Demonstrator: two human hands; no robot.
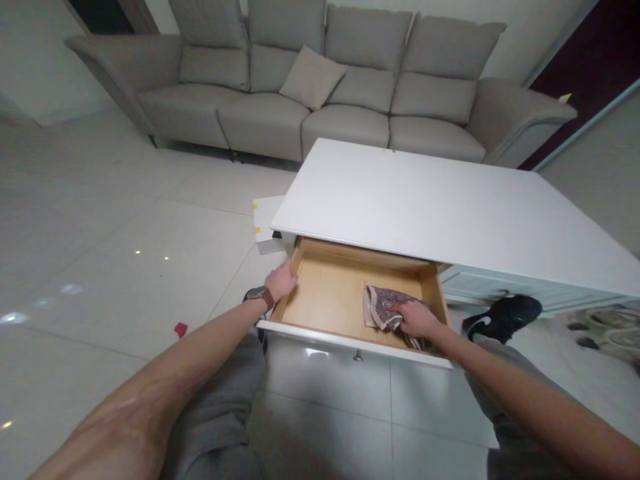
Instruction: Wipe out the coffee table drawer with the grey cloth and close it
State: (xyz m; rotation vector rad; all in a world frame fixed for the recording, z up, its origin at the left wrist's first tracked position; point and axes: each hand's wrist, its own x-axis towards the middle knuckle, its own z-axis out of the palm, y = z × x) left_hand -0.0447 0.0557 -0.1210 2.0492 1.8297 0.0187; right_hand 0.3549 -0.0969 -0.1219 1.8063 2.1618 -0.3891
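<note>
Patterned cloth (380, 308) bunched in right part of pulled-out drawer (325, 293). Right arm reaching in, right hand (419, 320) palm down; cloth under its fingers, pinched or just pressed, can't tell. Left arm extended, left hand (283, 280) gripping drawer's left wall. White table (425, 200), grey sofa (345, 127) beyond, tiled floor (125, 267).

Right hand (419, 320) hides part of patterned cloth (383, 303). Left hand (281, 280): finger placement on drawer (327, 283) unclear. White box (266, 215) partly behind tabletop (425, 200). Sofa (263, 123) cut off above. Red scrap (181, 329) too small to identify.
</note>
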